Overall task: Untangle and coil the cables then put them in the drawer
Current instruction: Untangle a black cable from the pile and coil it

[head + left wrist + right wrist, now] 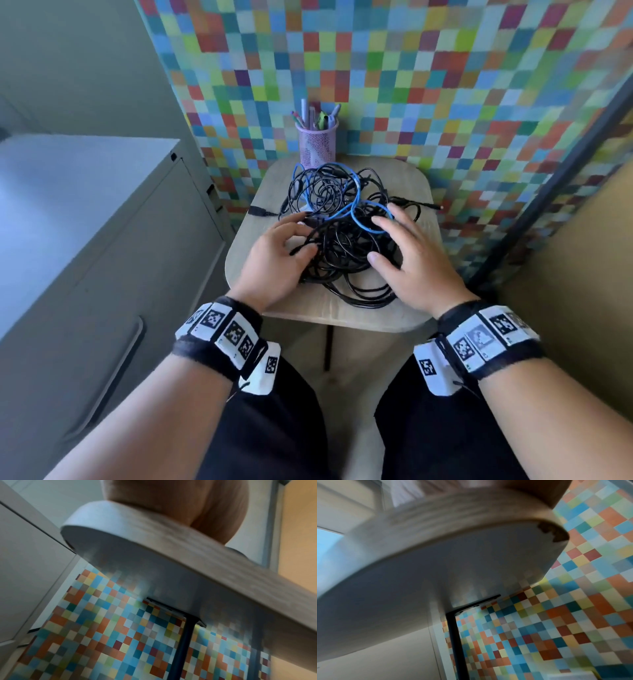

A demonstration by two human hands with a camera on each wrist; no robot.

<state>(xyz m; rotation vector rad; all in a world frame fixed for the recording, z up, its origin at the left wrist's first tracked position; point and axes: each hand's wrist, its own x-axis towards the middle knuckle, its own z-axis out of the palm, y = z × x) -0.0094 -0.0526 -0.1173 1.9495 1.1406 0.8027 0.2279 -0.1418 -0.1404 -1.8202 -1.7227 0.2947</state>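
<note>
Both hands lie spread on the tangled cables, left hand perhaps hooking a strand, right hand flat, bare table edge nearest.

Bright daylight, seemingly from left; wrist views motion-blurred.

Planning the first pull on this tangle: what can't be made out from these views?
- Cable tangle: cable count and ends, head view, overlapping loops.
- Strands under left hand and right hand: covered.
- Both wrist views: tabletop edge blocks the cables.
- Drawer: not identifiable on the cabinet, partly cropped.
</note>
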